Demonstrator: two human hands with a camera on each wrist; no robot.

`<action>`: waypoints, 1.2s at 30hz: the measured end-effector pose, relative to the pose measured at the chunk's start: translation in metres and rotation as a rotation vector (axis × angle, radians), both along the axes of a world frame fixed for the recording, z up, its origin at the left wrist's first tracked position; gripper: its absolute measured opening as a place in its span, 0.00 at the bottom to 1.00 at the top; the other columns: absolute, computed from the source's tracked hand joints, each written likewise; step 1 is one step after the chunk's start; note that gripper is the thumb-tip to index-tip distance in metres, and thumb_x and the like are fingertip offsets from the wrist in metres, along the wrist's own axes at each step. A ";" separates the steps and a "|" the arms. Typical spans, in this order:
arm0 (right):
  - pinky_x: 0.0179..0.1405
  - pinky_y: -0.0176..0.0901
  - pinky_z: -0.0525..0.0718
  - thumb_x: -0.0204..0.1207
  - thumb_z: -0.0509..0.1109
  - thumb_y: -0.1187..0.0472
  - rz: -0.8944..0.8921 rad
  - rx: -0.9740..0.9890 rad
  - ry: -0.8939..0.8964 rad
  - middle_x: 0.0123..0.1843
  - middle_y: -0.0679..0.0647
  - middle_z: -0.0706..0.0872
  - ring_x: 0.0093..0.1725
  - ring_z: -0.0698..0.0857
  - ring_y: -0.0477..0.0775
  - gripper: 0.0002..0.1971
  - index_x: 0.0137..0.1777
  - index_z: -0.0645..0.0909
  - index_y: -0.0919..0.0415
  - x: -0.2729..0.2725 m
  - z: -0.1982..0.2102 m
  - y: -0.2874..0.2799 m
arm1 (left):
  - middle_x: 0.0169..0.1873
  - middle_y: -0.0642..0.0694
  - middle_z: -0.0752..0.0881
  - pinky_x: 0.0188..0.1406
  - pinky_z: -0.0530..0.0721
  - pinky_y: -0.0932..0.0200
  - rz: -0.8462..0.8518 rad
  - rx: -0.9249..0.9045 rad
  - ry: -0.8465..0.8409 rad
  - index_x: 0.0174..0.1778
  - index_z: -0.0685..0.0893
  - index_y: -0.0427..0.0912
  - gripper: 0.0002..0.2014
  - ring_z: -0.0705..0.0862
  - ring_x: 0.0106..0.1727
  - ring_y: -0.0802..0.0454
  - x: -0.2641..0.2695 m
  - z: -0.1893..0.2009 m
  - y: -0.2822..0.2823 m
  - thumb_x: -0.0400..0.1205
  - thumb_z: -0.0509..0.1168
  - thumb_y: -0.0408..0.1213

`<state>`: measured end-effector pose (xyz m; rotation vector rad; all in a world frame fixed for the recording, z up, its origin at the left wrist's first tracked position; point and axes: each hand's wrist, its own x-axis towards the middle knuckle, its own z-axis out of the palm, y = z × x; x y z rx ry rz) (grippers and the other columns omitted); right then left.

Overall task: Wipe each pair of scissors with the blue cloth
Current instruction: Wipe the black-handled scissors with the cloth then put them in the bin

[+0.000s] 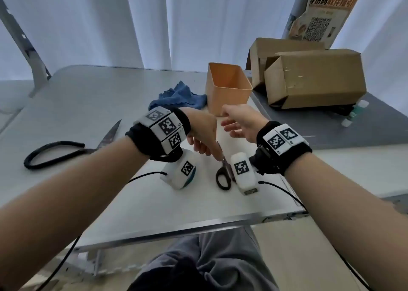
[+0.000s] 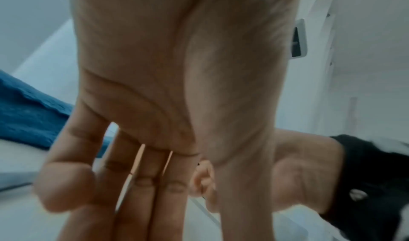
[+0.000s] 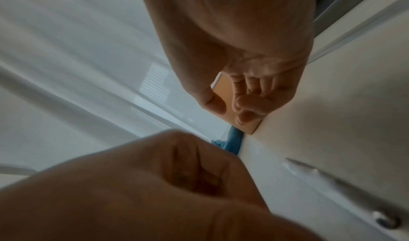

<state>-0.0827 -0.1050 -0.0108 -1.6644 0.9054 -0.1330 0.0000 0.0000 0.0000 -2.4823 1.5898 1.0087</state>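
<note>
Scissors, small, black-handled (image 1: 223,176): lying on the white table (image 1: 92,96) between my wrists, handle loops toward me, blades running away under my left hand (image 1: 204,136). That hand sits over the blades with fingers straight in its wrist view; whether it pinches them I cannot tell. Right hand (image 1: 240,122): relaxed, fingers loosely spread, holding nothing, just beyond the blade tips.

Scissors, large, black-handled (image 1: 66,149): far left on the table, untouched, point aimed away from me.

Blue cloth (image 1: 178,98): crumpled beyond both hands, touching the orange bin (image 1: 227,89); left hand is nearer.

Writing: poster (image 1: 320,14) with orange Chinese characters and a QR code, not legible. Cardboard boxes (image 1: 313,76): no readable labels.
</note>
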 end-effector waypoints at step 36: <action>0.23 0.35 0.77 0.80 0.62 0.62 -0.239 0.403 -0.476 0.33 0.56 0.79 0.27 0.77 0.49 0.04 0.45 0.74 0.62 0.013 -0.005 0.014 | 0.39 0.32 0.91 0.35 0.90 0.64 0.445 -0.736 0.371 0.50 0.83 0.31 0.07 0.91 0.32 0.51 0.061 0.022 0.010 0.83 0.69 0.32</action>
